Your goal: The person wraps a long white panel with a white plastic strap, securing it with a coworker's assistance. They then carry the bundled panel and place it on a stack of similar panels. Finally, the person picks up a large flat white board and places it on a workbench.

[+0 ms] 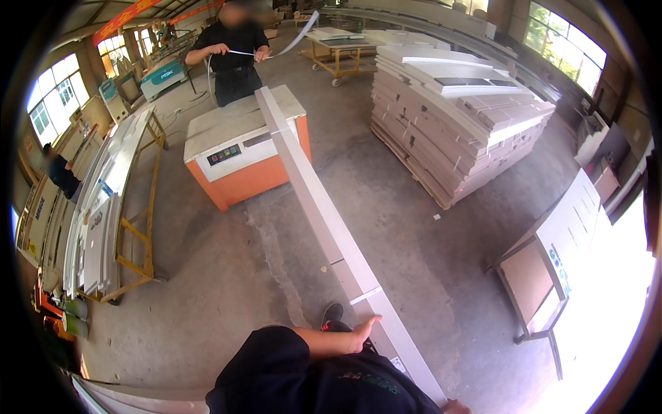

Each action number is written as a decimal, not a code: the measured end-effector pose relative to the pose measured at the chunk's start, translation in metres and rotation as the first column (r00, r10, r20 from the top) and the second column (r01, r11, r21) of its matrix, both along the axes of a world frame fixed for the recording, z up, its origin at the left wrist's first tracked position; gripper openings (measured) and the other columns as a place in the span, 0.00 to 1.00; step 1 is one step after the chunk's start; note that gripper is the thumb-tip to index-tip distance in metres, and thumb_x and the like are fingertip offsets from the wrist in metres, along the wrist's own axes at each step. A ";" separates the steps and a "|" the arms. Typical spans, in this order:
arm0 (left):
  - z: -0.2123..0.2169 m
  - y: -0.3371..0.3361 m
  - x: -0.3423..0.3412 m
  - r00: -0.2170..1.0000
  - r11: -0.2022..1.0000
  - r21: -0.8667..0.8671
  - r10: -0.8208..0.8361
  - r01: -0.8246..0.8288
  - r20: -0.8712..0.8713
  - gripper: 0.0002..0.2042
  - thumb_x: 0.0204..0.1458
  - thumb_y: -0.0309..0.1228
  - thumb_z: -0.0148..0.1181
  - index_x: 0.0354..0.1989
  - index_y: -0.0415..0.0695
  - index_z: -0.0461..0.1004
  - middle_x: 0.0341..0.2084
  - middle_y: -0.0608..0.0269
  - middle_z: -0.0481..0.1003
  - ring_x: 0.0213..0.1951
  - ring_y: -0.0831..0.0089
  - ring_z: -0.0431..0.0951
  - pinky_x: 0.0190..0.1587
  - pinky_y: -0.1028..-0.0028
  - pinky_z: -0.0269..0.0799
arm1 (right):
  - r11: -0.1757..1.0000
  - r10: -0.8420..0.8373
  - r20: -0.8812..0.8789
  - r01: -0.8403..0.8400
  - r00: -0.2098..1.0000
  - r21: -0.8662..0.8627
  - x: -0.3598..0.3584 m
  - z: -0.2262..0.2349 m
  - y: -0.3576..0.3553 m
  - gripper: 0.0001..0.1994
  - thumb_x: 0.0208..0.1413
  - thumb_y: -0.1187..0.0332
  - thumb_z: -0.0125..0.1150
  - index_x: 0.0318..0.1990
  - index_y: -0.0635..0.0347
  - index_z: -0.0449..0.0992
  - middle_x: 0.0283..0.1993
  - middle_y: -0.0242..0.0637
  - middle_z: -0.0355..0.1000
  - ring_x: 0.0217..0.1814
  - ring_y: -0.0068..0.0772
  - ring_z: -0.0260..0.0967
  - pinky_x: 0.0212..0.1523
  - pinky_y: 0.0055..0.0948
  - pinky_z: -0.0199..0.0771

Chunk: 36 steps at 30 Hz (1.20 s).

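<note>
1. Left hand (362, 331) lies flat against the left face of the long white boxed panel (324, 221), fingers stretched out and together, pressing on it rather than wrapped round it.
2. Right hand (456, 407) only peeks in at the bottom edge, right at the near end of the panel; whether it is closed on the panel or just touching it, I cannot tell.
3. The panel runs long and narrow from the person's waist away up the picture, and its far end rests on the top of the orange and white strapping machine (241, 148).
4. A pale strap band (364, 295) already crosses the panel just beyond the left hand.
5. Below the left forearm, a black shoe with a red detail (332, 316) stands on the grey concrete floor (227, 276), just beside the panel.
6. On the far side of the machine, a co-worker in black (234, 58) holds a thin white strap (286, 45) stretched between both hands, its loose end curling up to the right.
7. Right of the panel, well apart from it, a big stack of flat cardboard-packed boards (455, 124) sits on the floor.
8. On the left, a yellow metal rack (141, 234) carries long white panels.
9. At far right, a white board worktop on a frame (569, 234) stands in bright light.
10. Another person in dark clothes (62, 172) bends at the far left wall.
</note>
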<state>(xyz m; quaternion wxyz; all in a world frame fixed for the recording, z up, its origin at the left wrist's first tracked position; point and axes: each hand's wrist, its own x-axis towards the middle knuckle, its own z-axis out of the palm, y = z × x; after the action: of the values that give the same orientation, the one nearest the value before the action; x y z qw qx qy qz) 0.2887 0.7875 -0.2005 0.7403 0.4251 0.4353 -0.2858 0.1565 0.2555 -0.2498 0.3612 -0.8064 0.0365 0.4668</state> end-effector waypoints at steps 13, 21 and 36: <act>0.000 0.000 -0.002 1.000 1.000 0.015 -0.012 0.011 0.028 0.45 0.41 0.60 0.63 0.63 0.39 0.63 0.59 0.55 0.68 0.59 0.64 0.66 0.61 0.66 0.59 | 0.999 0.037 -0.010 -0.037 0.999 -0.017 -0.008 -0.008 -0.009 0.22 0.46 0.60 0.70 0.42 0.69 0.74 0.32 0.40 0.75 0.35 0.31 0.70 0.40 0.33 0.71; -0.011 0.000 -0.004 1.000 1.000 -0.031 0.001 0.000 0.017 0.45 0.42 0.60 0.62 0.63 0.39 0.63 0.59 0.54 0.67 0.59 0.64 0.67 0.59 0.66 0.61 | 0.976 -0.208 -0.131 0.214 0.969 0.034 -0.011 -0.002 -0.006 0.25 0.46 0.69 0.70 0.52 0.69 0.71 0.35 0.33 0.74 0.37 0.26 0.70 0.41 0.30 0.73; 0.003 0.001 -0.006 1.000 1.000 0.011 0.004 -0.004 0.024 0.44 0.42 0.60 0.63 0.61 0.38 0.65 0.56 0.54 0.69 0.57 0.65 0.69 0.58 0.68 0.63 | 0.989 -0.139 -0.167 0.130 0.976 -0.063 -0.012 0.019 0.003 0.34 0.42 0.60 0.70 0.59 0.61 0.68 0.51 0.37 0.68 0.53 0.35 0.63 0.54 0.35 0.65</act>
<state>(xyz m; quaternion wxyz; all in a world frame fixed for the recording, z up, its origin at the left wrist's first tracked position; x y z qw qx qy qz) 0.2823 0.7880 -0.1974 0.7438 0.4317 0.4287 -0.2770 0.1440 0.2587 -0.2312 0.3664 -0.7682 0.1340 0.5076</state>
